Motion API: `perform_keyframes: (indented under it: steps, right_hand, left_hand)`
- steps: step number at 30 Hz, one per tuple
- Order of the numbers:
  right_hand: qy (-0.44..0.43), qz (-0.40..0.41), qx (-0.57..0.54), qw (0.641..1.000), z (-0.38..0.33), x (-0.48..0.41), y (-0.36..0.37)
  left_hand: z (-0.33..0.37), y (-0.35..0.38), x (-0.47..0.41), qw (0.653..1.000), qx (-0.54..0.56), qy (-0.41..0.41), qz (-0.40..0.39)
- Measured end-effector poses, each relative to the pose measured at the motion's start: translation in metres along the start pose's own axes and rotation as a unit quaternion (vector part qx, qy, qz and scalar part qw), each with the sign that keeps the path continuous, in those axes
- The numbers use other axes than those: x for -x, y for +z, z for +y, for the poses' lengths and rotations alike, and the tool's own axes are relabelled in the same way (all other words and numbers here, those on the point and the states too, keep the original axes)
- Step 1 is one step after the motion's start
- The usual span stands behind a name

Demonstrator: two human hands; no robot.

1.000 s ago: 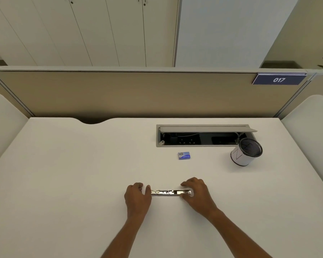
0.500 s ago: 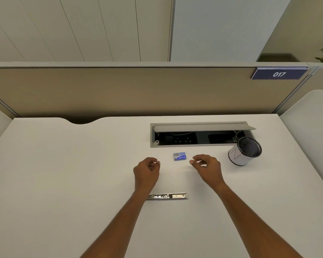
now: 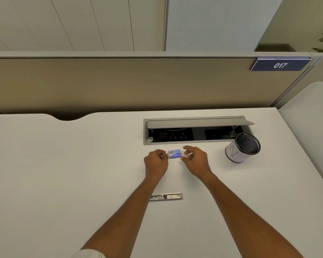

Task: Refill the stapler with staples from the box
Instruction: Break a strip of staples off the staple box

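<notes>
A small blue staple box (image 3: 174, 153) lies on the white desk (image 3: 63, 174), between my two hands. My left hand (image 3: 156, 162) is curled at the box's left end, fingertips touching it. My right hand (image 3: 194, 161) hovers at its right end, thumb and fingers apart around the box corner. The opened silver stapler (image 3: 166, 196) lies flat on the desk nearer to me, between my forearms, untouched.
An open cable tray (image 3: 196, 131) with sockets is sunk into the desk just behind the box. A white mesh pen cup (image 3: 241, 148) stands to the right. A beige partition (image 3: 119, 84) closes the desk's far edge.
Both hands left the stapler, which stays on the desk, and reached forward to the staple box; they now close in on its two ends.
</notes>
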State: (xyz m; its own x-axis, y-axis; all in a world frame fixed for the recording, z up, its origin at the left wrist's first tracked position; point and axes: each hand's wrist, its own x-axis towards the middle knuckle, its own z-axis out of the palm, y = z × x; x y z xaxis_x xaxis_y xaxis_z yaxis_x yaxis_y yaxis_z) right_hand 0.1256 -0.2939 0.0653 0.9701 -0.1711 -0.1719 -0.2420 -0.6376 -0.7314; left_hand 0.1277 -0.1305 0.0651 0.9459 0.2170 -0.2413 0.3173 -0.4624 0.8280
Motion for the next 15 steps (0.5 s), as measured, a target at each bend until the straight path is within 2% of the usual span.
perform_keyframes:
  steps: [5,15]
  right_hand:
    - [-0.025,-0.038,0.053,0.998,-0.002,-0.004,0.009]
    - [-0.050,-0.009,0.042,0.998,0.011,0.021,0.015]
  left_hand:
    - [0.004,0.011,-0.003,1.000,0.005,-0.019,-0.016]
    - [-0.008,0.014,0.012,0.992,0.075,-0.103,-0.019]
